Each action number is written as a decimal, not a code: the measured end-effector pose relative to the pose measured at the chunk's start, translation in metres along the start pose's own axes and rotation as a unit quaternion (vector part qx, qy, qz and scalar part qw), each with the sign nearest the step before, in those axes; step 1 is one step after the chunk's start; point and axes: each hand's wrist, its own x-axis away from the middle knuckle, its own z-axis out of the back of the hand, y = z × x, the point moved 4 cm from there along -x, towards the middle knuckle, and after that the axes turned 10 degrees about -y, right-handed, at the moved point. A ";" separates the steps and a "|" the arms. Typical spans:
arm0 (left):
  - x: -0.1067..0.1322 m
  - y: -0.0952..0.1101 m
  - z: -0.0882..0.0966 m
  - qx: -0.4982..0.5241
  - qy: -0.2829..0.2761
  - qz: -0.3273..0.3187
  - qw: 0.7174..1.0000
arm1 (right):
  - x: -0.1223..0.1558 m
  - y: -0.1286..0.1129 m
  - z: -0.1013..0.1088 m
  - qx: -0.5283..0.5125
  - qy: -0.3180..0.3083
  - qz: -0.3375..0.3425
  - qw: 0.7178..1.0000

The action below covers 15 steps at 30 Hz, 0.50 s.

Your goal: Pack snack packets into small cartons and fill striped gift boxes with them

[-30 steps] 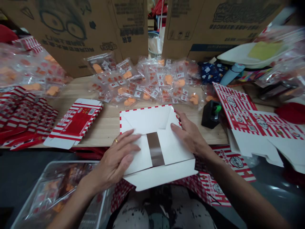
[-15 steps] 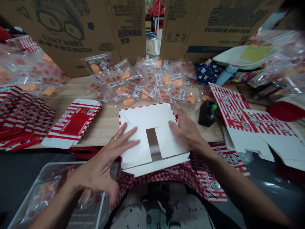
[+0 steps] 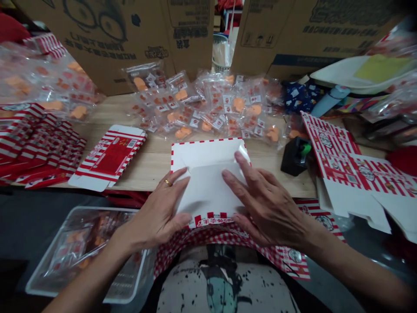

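From where I stand, the left hand [image 3: 161,206] is at the carton's eight o'clock (a gold ring [image 3: 168,182] catches the eye there), fingertips and thumb closed on the edge. The right hand [image 3: 272,204], at four o'clock, isn't clenched around anything: its fingers lie spread on the white face, with the thumb down by the lower corner.

Between them is the white carton [image 3: 211,189], at the near edge of the desk [image 3: 156,161], its six o'clock end jutting out toward the lap. I'd take it for thin card, light and springy, stiff along its folds but easily dented in the middle. The glossy face could slip under dry fingers, and a flap might spring up if let go. The best hold looks to be the folded side edges at nine and three, fingers flat, no squeezing.

Farther out, a flat striped carton [image 3: 109,158] lies toward ten o'clock, and plastic packets [image 3: 208,108] are heaped at twelve. A black tape dispenser [image 3: 291,156] sits between two and three, with printed card sheets [image 3: 355,174] beyond. A clear bin [image 3: 76,208] stands low at eight.
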 end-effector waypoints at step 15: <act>-0.001 0.000 0.001 0.054 -0.033 0.011 0.998 | -0.012 0.006 -0.021 -0.176 -0.125 -0.019 0.976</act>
